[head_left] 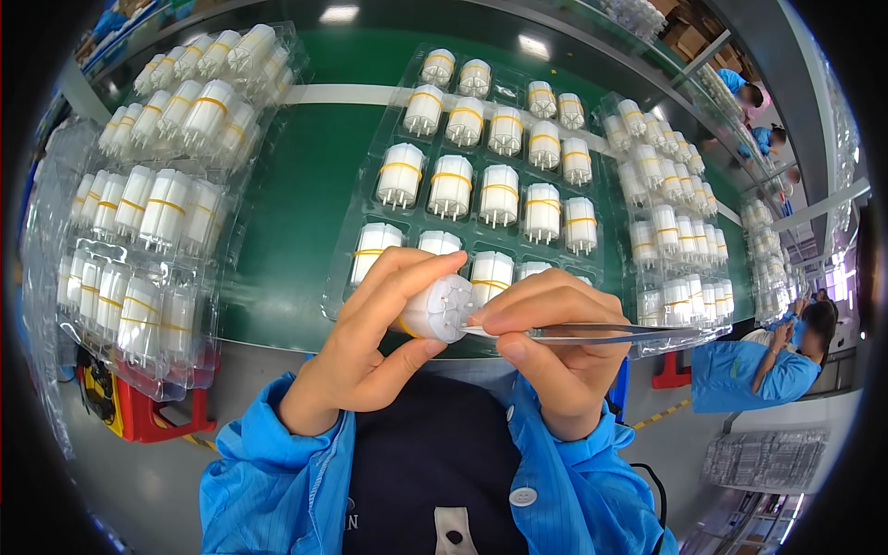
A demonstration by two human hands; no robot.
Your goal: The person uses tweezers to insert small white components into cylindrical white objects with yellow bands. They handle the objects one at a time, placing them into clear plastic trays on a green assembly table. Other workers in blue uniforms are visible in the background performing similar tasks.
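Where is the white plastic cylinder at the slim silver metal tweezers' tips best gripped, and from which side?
Likely around its side wall, from the left: the white plastic cylinder has its pinned end turned rightward, where the slim silver metal tweezers point.

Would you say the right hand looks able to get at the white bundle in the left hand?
Seemingly yes: the left hand leaves one end of the white bundle largely uncovered, close to the tweezers in the right hand.
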